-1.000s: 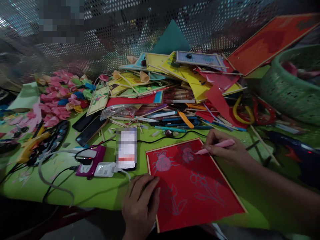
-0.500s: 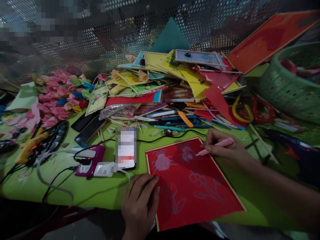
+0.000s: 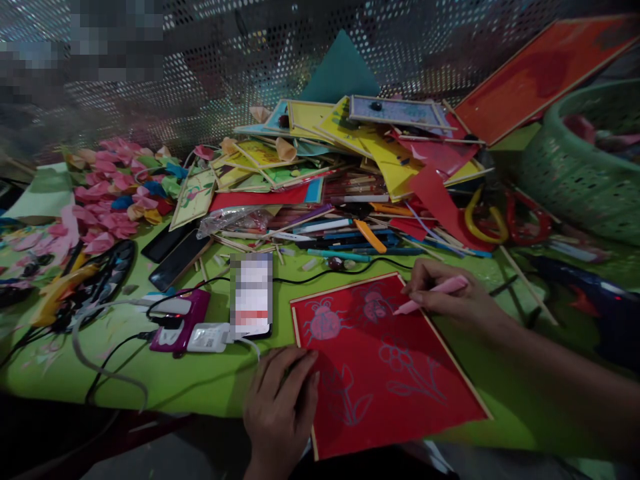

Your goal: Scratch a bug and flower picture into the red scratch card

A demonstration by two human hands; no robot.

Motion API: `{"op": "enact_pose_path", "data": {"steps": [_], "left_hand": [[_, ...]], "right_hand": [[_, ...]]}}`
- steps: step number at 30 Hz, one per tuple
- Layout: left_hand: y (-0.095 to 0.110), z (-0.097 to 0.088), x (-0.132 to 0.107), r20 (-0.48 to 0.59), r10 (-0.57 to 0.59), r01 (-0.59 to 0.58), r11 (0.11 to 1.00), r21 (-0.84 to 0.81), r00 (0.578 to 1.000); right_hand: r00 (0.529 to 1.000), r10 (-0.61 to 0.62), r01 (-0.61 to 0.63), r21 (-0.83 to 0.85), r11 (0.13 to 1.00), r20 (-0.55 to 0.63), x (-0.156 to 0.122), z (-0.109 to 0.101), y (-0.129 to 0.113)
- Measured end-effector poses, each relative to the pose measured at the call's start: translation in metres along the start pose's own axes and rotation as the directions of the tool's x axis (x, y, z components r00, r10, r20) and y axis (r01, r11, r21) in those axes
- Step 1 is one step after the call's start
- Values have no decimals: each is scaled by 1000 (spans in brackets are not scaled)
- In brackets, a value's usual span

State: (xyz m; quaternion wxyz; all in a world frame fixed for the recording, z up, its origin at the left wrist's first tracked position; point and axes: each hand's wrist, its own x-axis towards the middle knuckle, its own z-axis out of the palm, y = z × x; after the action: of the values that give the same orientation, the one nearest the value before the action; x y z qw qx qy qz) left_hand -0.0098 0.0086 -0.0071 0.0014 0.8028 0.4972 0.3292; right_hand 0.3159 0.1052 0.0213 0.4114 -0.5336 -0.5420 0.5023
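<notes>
r. hand (image 3: 459, 308) has its grip closed on the pink marker (image 3: 453, 285), tip at the red sheet (image 3: 373, 373) on green surface (image 3: 200, 380); l. hand (image 3: 280, 407) is by sheet's left edge — its grip i cannot tell. marker prob. light, stiff; sheet may bend — better hold the wooden strips (image 3: 296, 327).

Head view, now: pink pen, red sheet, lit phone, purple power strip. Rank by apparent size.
1. Red sheet, clearly largest
2. Lit phone and purple power strip: too alike to rank, plugs cover part of the strip
3. Pink pen, smallest
</notes>
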Motion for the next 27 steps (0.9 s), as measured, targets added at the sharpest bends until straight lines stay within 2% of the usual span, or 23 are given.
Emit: {"op": "enact_pose_path", "data": {"steps": [12,27], "left_hand": [[0,0,0,10,15,-15,1000,7,1000],[4,-1,6,-26,10,-10,1000,1,1000]], "right_hand": [[999,-12,12,5,1000,48,-1,1,-2],[1000,-14,15,31,999,-17,3,2,-6]]}}
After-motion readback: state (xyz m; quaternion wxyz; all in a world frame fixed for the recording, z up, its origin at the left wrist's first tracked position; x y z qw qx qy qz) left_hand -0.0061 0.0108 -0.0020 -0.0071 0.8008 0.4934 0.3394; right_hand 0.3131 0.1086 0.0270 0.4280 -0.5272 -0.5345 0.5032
